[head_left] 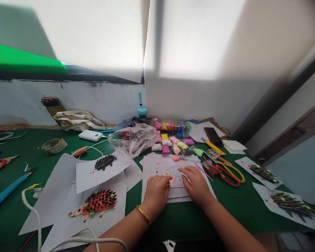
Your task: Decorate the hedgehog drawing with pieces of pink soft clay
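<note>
A white sheet with a blue-outlined hedgehog drawing [175,171] lies on a small stack of paper in front of me. Peach clay covers the animal's face, and a pink clay piece [174,179] sits at its underside. My left hand [157,191] rests at the left of the drawing, fingers curled together near the face; anything inside them is hidden. On the other side, my right hand [195,183] touches the sheet with its fingers stretched and apart, index tip by the hedgehog's back. A little ball of peach clay [158,162] lies on the paper above the left hand.
Several coloured clay packets [166,149] lie behind the sheet, beside a clear plastic bag [136,138]. Red-handled scissors [228,176], a yellow cutter [214,146] and a phone [212,135] are to the right. A finished red hedgehog [97,203] lies left, near a white cable [34,210].
</note>
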Motion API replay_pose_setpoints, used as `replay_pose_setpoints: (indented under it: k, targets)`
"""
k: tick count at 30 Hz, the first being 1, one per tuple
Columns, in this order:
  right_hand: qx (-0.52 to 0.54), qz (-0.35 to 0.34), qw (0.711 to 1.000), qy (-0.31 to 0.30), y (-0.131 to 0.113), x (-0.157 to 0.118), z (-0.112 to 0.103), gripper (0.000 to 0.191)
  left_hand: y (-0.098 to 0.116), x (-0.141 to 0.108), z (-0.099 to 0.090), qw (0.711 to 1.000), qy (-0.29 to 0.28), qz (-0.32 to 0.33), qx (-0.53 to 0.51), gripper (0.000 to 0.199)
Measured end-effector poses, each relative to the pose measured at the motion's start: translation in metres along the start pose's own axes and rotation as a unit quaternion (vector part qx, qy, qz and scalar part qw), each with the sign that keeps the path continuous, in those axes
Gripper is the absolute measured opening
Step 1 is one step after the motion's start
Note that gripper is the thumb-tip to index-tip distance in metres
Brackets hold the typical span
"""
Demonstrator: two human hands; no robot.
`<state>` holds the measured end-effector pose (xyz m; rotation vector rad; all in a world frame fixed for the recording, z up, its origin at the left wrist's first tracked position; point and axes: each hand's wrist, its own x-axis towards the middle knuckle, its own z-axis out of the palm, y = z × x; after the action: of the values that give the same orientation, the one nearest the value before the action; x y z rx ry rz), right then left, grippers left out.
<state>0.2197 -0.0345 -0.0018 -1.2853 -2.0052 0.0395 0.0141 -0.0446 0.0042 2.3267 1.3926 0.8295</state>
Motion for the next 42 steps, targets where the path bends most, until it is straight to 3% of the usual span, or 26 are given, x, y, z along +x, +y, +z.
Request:
replay_pose_setpoints:
  k: [7,13,18,23,28,36,42]
  targets:
    - [0.004,-0.041,0.998,-0.053,-0.023,-0.022,0.003,0.027,0.0,0.002,0.001,0.998,-0.045,-0.028,0.014,0.046]
    - [-0.011,-0.063,0.994,-0.09,-0.031,-0.022,0.006,0.031,0.002,0.002,-0.001,0.996,-0.051,-0.05,0.062,0.023]
    - [-0.061,-0.039,0.992,-0.108,-0.035,-0.02,0.007,0.027,0.0,0.004,-0.001,0.996,-0.049,-0.05,0.058,0.025]
    - [-0.055,-0.024,0.995,-0.084,-0.033,-0.021,0.006,0.022,0.002,-0.003,-0.003,0.992,-0.075,0.001,0.097,0.011]
    - [-0.07,-0.053,0.989,-0.115,-0.035,-0.021,0.005,0.026,0.007,-0.013,-0.004,0.983,-0.069,0.081,0.153,0.017]
    - [-0.088,-0.031,0.992,-0.082,-0.034,-0.021,0.004,0.028,0.007,-0.012,-0.006,0.985,-0.036,0.091,0.143,0.015]
    - [-0.085,-0.062,0.988,-0.116,-0.034,-0.023,0.005,0.032,0.006,-0.013,-0.004,0.985,-0.036,0.082,0.15,0.01]
